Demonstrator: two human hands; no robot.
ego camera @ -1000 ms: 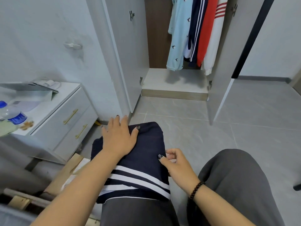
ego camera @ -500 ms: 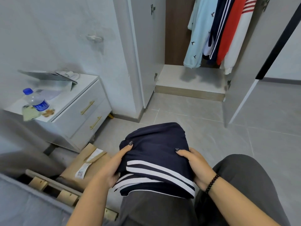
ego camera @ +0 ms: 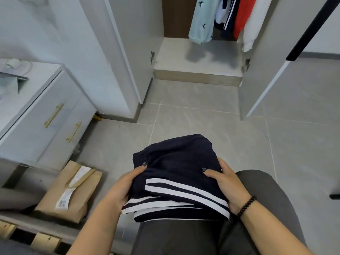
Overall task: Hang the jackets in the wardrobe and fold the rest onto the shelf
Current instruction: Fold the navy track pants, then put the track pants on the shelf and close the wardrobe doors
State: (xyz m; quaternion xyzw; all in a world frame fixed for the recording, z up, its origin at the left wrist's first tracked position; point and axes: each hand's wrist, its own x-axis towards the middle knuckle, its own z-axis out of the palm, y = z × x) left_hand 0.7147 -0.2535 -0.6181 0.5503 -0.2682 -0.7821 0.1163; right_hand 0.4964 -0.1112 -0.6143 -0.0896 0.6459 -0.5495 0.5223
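A folded navy garment with white stripes lies over my lap. My left hand grips its left edge, thumb on top. My right hand grips its right edge, thumb on top, a black bead bracelet on the wrist. Ahead, the open wardrobe holds hanging jackets: a light blue one, a navy striped one, a red one and a white one. Below them is the pale wardrobe shelf, bare.
White wardrobe doors stand open at left and right. A white drawer unit with gold handles stands at left. A brown paper parcel lies on the grey tiled floor beside it.
My left hand left the top of the garment and took its left edge. My right hand took the right edge. The view has moved closer to the wardrobe.
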